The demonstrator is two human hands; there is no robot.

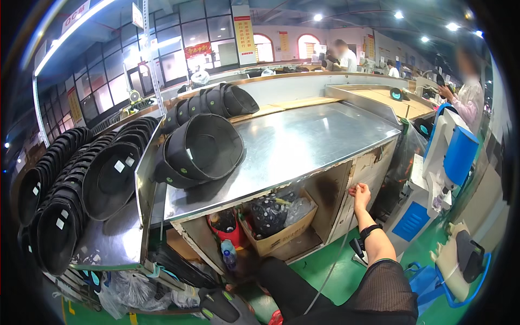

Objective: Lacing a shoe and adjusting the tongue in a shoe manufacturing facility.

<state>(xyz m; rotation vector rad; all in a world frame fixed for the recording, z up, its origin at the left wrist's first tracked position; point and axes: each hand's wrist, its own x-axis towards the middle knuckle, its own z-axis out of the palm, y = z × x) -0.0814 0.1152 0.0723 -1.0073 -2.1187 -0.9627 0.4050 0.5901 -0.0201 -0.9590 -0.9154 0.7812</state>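
Note:
My right hand is closed in front of the cabinet door, with a dark band on its wrist. A thin grey cord slants from its fingers down toward my lap; the fingertips themselves show little detail. My left hand is out of the picture. By my legs at the lower edge lies a dark grey piece with green marks, and what supports it is hidden. On the metal-topped bench, large black bowl-shaped pieces sit nested on their sides, a second nested row behind them.
Left, many similar black pieces stand in rows on a metal shelf. Beneath the bench are a cardboard box of bagged items, a red bucket and a bottle. Right are a blue-and-white machine, a blue-framed chair and another person.

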